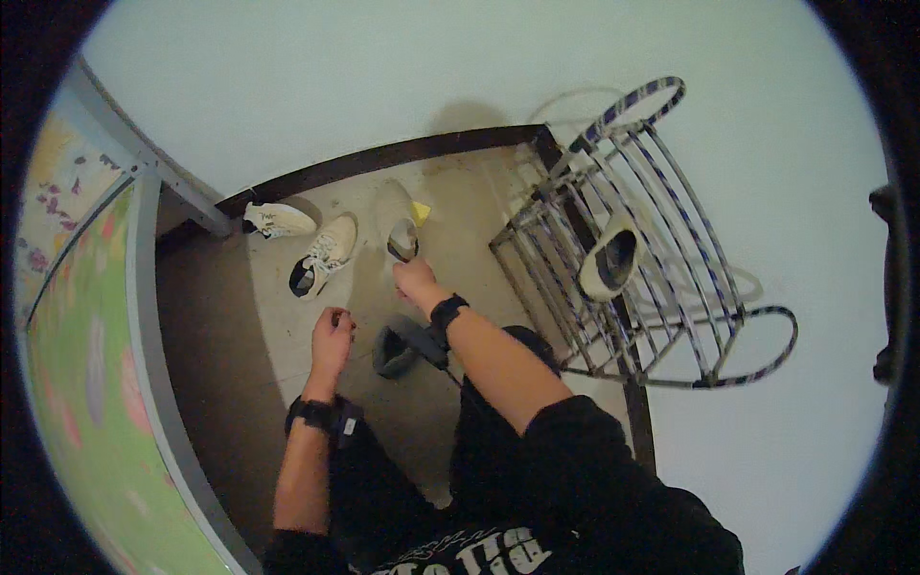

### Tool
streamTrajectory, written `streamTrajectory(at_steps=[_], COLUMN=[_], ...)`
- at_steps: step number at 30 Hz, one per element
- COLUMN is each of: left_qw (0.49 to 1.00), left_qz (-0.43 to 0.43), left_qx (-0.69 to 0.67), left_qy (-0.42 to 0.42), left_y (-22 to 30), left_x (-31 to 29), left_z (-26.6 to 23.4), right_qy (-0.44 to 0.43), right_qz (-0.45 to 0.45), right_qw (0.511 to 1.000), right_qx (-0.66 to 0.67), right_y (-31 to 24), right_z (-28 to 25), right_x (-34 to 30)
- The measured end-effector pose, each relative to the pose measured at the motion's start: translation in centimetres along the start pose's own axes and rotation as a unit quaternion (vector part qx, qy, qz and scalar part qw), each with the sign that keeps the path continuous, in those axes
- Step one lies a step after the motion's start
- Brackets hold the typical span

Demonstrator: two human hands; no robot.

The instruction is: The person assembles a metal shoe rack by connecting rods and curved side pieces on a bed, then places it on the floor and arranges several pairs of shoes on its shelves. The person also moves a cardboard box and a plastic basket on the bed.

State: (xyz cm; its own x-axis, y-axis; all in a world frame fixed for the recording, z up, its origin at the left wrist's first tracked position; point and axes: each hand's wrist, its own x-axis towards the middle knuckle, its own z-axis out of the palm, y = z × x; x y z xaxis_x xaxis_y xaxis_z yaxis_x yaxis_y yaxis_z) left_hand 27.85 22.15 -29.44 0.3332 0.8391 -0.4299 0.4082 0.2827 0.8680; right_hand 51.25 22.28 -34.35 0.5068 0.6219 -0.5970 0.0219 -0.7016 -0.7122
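The R hand [415,282] pinched the back end of a pale slip-on shoe [391,213], its toe pointing at the wall [374,77]. A small yellow thing [421,213] was right beside that shoe. The L hand [331,337] was in the air w/ its fingers curled in; can't tell if it had anything in it. Nearest to it on the L side of the floor [278,316] was a white lace-up shoe [331,249], w/ a white sneaker [280,220] just past it, close to the wall. A gray shoe [391,353] sat b/w the 2 arms, partly hidden. Over on the R, a striped metal rack [704,273] stood by the wall w/ another pale slip-on [611,261] on its bars.
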Motion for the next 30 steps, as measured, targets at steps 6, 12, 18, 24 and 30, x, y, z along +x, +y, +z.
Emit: streamTrajectory(at_steps=[6, 12, 18, 24, 30], left_qw=[0.991, 0.982, 0.982, 0.981, 0.973], left_qz=[-0.008, -0.083, -0.025, -0.025, 0.068], left_qx=[0.135, 0.172, 0.178, 0.188, 0.214], left_qy=[0.019, 0.012, -0.05, -0.043, -0.05], left_y=[0.0, 4.3, 7.7, 6.3, 6.3], left_x=[-1.8, -3.6, -3.4, -4.2, -0.5], left_z=[-4.1, -5.3, -3.4, -2.6, -2.2], right_qy=[0.019, 0.013, 0.038, 0.007, 0.0], right_qz=[0.161, 0.157, 0.212, 0.081, 0.169], right_qw=[0.957, 0.977, 0.961, 0.98, 0.94], right_qx=[0.242, 0.143, 0.175, -0.183, 0.297], right_y=[5.4, 8.8, 7.4, 11.9, 4.9], right_z=[4.7, 6.3, 5.7, 7.9, 4.5], right_x=[9.0, 11.8, 11.7, 18.6, 10.2])
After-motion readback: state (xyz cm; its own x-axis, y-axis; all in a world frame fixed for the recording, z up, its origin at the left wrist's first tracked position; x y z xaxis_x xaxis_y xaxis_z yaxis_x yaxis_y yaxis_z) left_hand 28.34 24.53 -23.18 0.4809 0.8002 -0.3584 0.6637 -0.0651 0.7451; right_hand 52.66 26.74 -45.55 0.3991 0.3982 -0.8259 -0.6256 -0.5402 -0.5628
